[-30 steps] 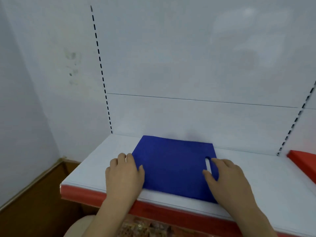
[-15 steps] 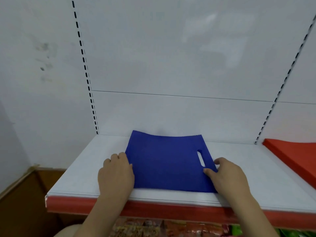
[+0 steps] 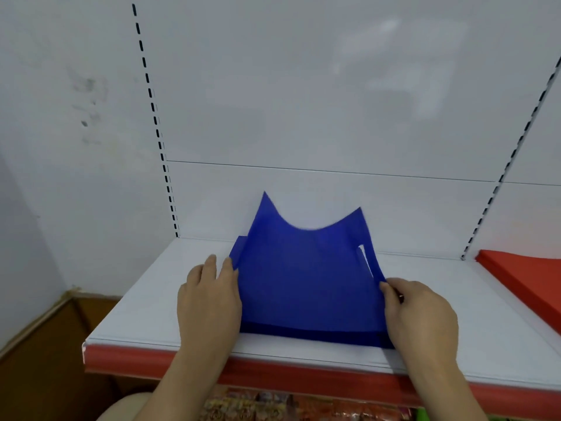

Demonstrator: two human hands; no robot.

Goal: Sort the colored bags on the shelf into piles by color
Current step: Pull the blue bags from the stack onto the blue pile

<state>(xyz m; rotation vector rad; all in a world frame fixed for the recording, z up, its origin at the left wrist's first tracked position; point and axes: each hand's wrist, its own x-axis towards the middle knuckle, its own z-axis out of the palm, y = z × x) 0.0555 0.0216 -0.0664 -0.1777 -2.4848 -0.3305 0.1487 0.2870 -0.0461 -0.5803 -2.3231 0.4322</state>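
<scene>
**Blue bag lifted at both side edges over the shelf**

A blue bag (image 3: pixel 306 278) is held near the front of the white shelf (image 3: pixel 151 302), its far corners raised and its middle sagging. Its left edge is gripped by the left hand (image 3: pixel 209 299) and its right edge, below the handle slot, is pinched by the right hand (image 3: pixel 420 314). More blue material is seen lying flat underneath. A red pile (image 3: pixel 528 275) lies at the right, well apart.

My flat red fabric pile (image 3: pixel 528 275) is cut off at the right edge; my left fingertips hide under the blue fabric bag (image 3: pixel 306 281).
</scene>
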